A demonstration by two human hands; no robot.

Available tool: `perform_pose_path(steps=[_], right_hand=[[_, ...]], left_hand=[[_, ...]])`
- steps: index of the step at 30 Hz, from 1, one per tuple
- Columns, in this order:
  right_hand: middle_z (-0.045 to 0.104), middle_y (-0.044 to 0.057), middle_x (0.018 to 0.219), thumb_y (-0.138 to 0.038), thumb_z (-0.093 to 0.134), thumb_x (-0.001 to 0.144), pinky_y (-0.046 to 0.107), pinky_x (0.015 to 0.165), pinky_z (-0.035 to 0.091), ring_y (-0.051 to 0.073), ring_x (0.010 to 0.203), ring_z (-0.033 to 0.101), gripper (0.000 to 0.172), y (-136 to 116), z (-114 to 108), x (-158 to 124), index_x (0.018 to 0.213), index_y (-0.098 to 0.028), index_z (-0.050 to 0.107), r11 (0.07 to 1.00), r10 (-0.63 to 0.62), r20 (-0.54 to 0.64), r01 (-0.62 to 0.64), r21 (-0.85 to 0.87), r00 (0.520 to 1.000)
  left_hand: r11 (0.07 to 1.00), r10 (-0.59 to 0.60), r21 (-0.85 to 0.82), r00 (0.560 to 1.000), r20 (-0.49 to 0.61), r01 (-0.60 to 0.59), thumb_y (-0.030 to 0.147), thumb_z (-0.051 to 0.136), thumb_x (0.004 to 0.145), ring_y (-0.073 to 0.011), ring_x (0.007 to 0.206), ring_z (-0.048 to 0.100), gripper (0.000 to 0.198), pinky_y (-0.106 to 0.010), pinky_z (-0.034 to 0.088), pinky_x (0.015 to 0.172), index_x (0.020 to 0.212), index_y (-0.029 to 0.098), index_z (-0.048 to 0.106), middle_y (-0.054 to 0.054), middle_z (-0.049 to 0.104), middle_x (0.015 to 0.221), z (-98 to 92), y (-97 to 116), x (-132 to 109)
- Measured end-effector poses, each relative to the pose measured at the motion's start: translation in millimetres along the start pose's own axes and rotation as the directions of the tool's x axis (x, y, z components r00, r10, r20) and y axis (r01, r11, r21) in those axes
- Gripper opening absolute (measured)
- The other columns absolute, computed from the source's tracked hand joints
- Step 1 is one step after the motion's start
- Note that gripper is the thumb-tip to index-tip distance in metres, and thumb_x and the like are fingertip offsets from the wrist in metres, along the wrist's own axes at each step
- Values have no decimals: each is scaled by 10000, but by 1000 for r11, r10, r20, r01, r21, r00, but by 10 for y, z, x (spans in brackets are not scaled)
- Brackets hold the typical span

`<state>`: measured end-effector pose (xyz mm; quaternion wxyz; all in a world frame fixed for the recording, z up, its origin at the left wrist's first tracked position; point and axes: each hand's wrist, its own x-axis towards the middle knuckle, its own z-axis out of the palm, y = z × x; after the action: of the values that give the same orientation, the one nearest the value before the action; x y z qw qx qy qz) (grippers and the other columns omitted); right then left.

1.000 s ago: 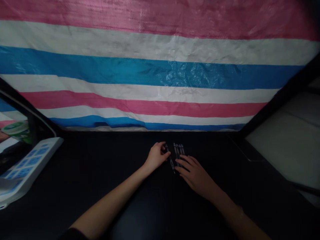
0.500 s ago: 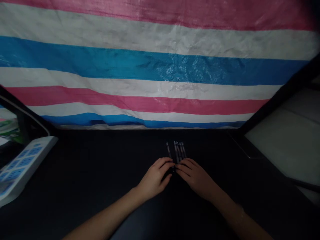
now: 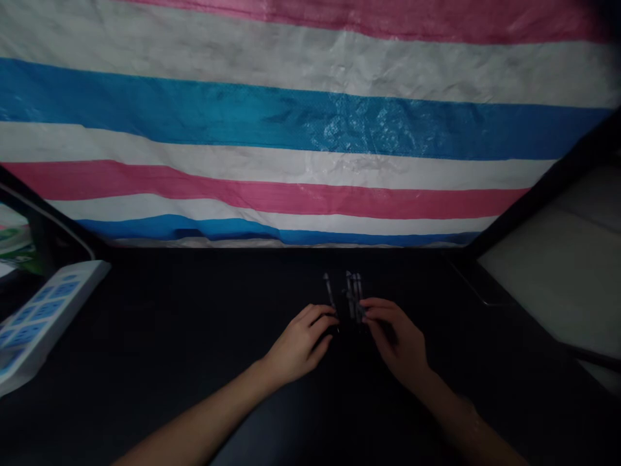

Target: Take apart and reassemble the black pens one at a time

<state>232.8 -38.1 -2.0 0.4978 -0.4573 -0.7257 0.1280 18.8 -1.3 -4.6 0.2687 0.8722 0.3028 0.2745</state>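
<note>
Several slim, pen-like sticks with pale tips lie on the dark tabletop [image 3: 204, 349], pointing away from me. One pen [image 3: 328, 286] lies alone on the left, its near end beside the fingertips of my left hand [image 3: 301, 343]. That hand rests on the table with its thumb apart from its fingers. To the right is a close group of pens [image 3: 351, 296]. My right hand [image 3: 395, 333] has its fingertips pinched at the near part of this group, on a pen there. Dim light hides the pens' near ends.
A white power strip [image 3: 48, 317] with blue sockets lies along the left edge. Behind the table hangs a striped plastic sheet [image 3: 291, 116] in pink, white and blue. Dark frame bars slope down on both sides, with a pale panel [image 3: 557, 259] at the right.
My right hand has moved right, away from my left hand, and its fingers have closed in at the pen group. The group has shifted slightly right. The left hand stays nearly in place.
</note>
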Motion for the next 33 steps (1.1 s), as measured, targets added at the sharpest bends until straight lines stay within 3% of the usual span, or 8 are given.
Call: perform_pose_path(steps=[3,6,13,17,19,21,23,33], right_hand=[[618,88,1080,-138,469,920,310,708,570,144,770,667,128,-89,-11,-25,1002,-227,510,960,161,-83,-137,242,983],[607,78,1081,-107,476,903,325,757,559,152,823,665,157,-180,-30,-60,990,-230,519,935,122,-11,-111,336,992],[581,61,1158,-41,503,825,315,874,495,167,1009,603,249,-366,46,-139,968,-240,545,968,-98,445,-19,252,890],[417,122,1366,-164,532,849,359,848,511,188,1001,619,371,-382,131,-152,1199,-262,457,821,141,501,-383,422,854],[470,147,1317,-311,503,899,317,679,544,156,809,675,389,-338,166,-153,1266,-262,384,528,296,620,-665,527,726],[621,136,1087,-453,435,926,263,543,518,148,651,684,382,-270,196,-159,1211,-200,435,214,295,817,-867,450,496],[669,84,759,-533,442,899,195,414,443,137,494,645,444,-200,221,-172,1044,-123,528,81,242,914,-946,315,325],[646,33,547,-502,537,821,135,268,300,159,398,637,380,-196,158,-127,758,-126,540,214,395,876,-955,207,278]], left_hand=[[991,-61,-119,996,-67,53,165,494,879,-231,1033,564,292,-385,465,908,1148,217,593,-102,585,1162,-10,13,17],[919,-257,-336,960,-115,206,278,521,893,-192,834,613,232,-316,501,744,1069,189,643,-89,635,989,-8,17,56],[292,-581,-910,811,76,295,438,650,812,-90,580,557,355,-199,409,520,961,116,668,-71,668,851,9,-26,132],[191,-579,-952,811,87,239,379,707,787,-81,594,556,299,-182,406,546,902,104,675,-40,657,739,-2,-43,128],[166,-562,-961,822,94,223,377,700,796,-94,628,574,303,-188,421,572,925,105,673,-49,667,753,4,-51,127],[153,-549,-960,828,115,235,376,700,798,-100,640,582,303,-195,428,587,929,105,671,-62,683,769,18,-58,128],[162,-541,-954,831,129,253,369,709,791,-98,629,578,293,-196,424,593,904,101,671,-70,696,762,35,-61,132],[223,-550,-937,828,107,270,367,743,753,-102,573,561,287,-221,419,578,843,102,682,-87,724,745,65,-66,133]])
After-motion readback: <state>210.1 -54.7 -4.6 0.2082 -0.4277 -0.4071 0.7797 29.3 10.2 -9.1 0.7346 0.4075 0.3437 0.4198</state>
